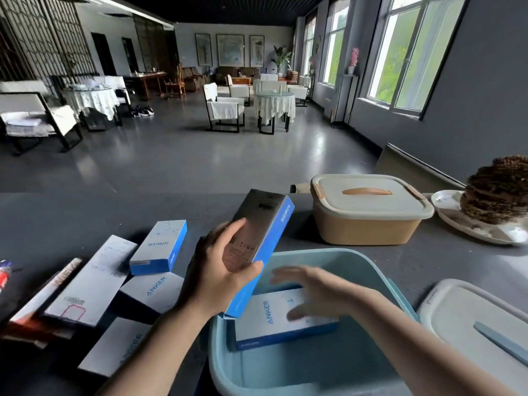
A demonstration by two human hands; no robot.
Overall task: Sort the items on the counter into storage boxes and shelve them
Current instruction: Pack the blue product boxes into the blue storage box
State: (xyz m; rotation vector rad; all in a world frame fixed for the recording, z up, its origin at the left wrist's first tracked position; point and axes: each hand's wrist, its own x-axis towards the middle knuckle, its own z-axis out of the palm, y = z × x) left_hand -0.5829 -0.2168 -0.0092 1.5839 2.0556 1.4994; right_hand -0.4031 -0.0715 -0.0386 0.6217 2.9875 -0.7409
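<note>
Early stage: one Anker box in blue bin under flat open right hand, left hand gripping second box above rim, several boxes on counter, nothing shelved.

Smooth matt plastic bin

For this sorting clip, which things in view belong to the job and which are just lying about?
Job:
- left hand gripping tall blue-sided carton
- right hand over white-and-blue carton in open light-blue plastic bin
- white cartons on counter
- lidded tan storage box

Lying about:
- brown stacked ornament on white plate
</note>
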